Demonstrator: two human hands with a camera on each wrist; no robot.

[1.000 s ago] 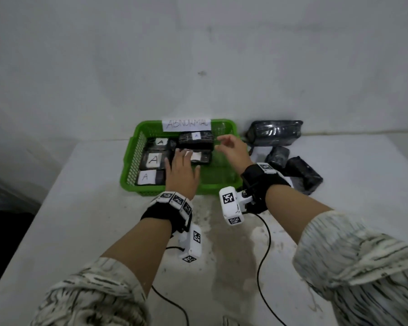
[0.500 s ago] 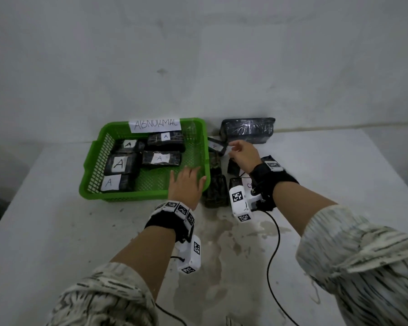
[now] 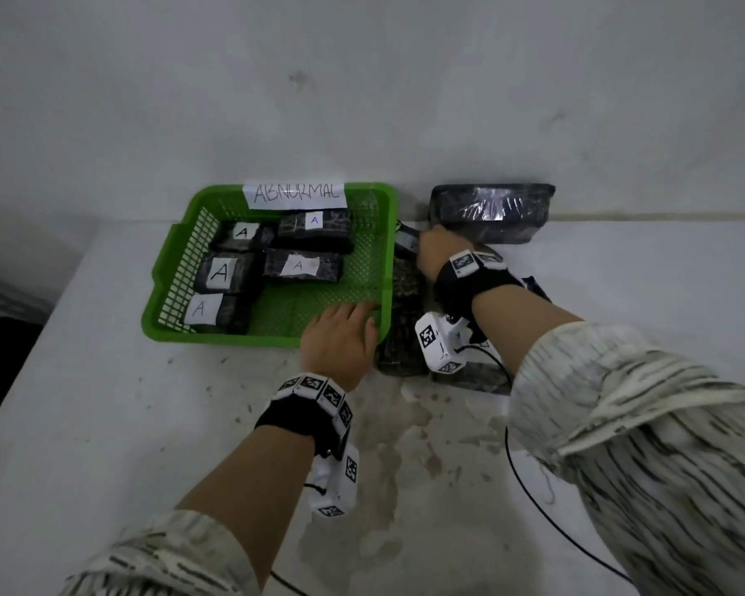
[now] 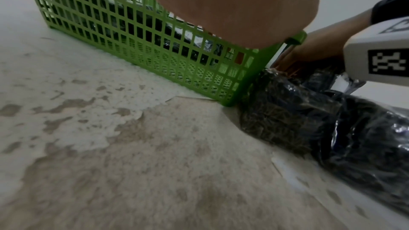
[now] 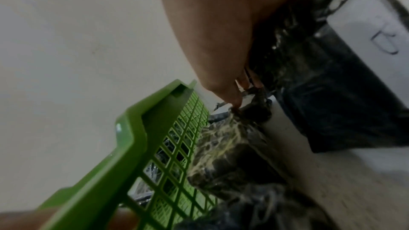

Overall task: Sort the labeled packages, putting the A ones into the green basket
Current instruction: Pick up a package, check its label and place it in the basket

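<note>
The green basket (image 3: 164, 268) with an "ABNORMAL" sign holds several black packages with white A labels (image 3: 297, 265). My left hand (image 3: 345, 333) rests on the basket's near right corner, fingers straight over the rim; the left wrist view shows the palm (image 4: 232, 6) above the mesh wall (image 4: 155, 50). My right hand (image 3: 433, 251) reaches down just right of the basket's far corner. In the right wrist view its fingertips (image 5: 238, 100) pinch the wrapped end of a dark package (image 5: 254, 111). That package's label is hidden.
More black wrapped packages lie against the basket's right wall (image 3: 405, 329) and under my right wrist. A large black package (image 3: 491, 212) stands against the wall behind. One package shows a white label (image 5: 376, 41). A cable (image 3: 534, 501) trails across the stained table.
My left hand came out of the basket to its near right corner. My right hand left the basket and moved right, down into the pile beside it.
</note>
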